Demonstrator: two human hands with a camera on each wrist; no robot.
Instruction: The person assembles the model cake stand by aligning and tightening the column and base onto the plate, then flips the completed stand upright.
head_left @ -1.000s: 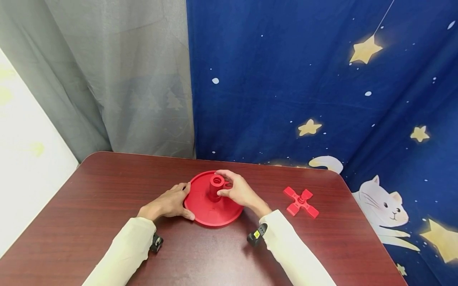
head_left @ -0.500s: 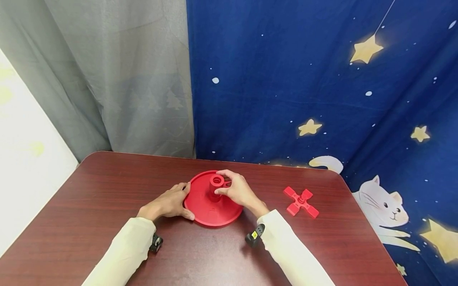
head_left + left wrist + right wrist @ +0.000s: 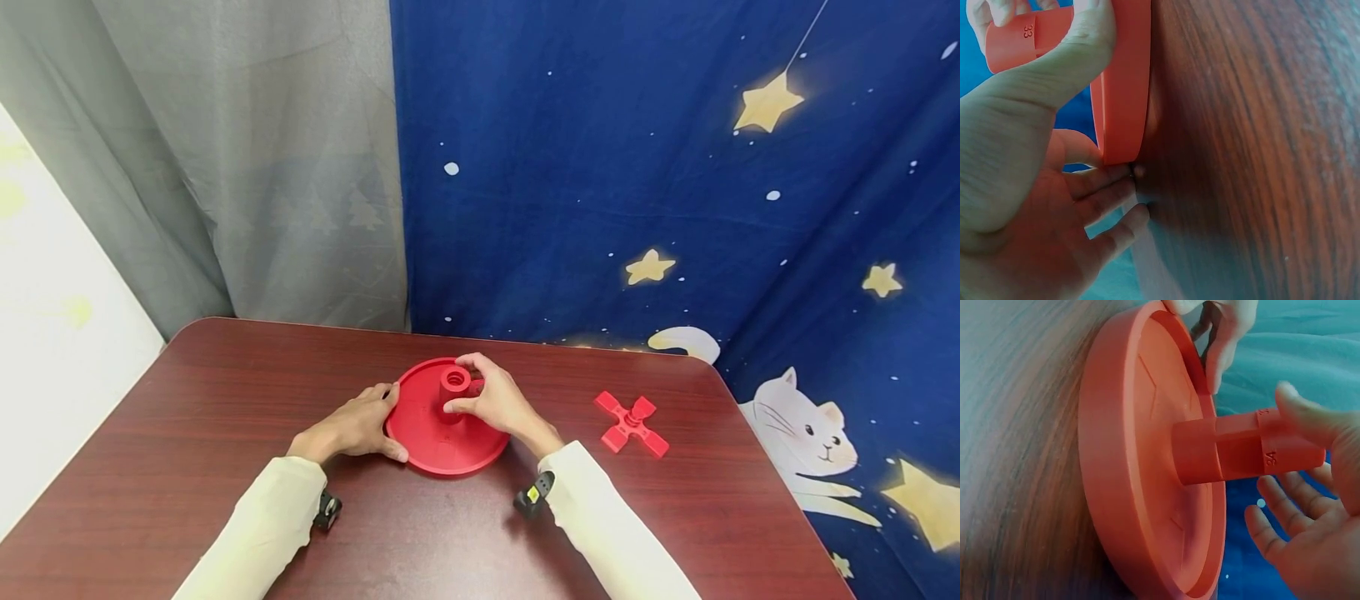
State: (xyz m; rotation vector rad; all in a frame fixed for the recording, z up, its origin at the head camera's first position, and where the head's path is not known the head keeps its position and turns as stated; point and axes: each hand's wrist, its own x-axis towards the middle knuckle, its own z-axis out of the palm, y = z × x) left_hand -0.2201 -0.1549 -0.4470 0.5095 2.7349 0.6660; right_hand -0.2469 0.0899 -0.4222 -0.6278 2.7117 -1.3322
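Centrally, a hollow red tube (image 3: 454, 397) stands upright in the middle of a shallow, round red dish (image 3: 446, 454). The right wrist view shows a number, 34, raised on its wider upper collar. Whether collar and tube are one piece is hard to tell, because fingers cover part of it.

The right grip (image 3: 501, 407) is closed to the tube's width, thumb on one side and forefinger on the other, the remaining fingers loose. On the dish's left, the left grip (image 3: 356, 427) is spread in a wide curve, thumb and forefinger holding the rim.

As a judgement, good handling here means light, even pressure high on the tube, its line kept upright, while the other side holds the dish flat and braced against slipping or turning.

The dish lies on a dark reddish-brown counter (image 3: 435, 542). Well apart to the right is a red cross-shaped piece (image 3: 632, 424), untouched. Behind hang grey (image 3: 300, 183) and star-printed blue curtains (image 3: 540, 225).
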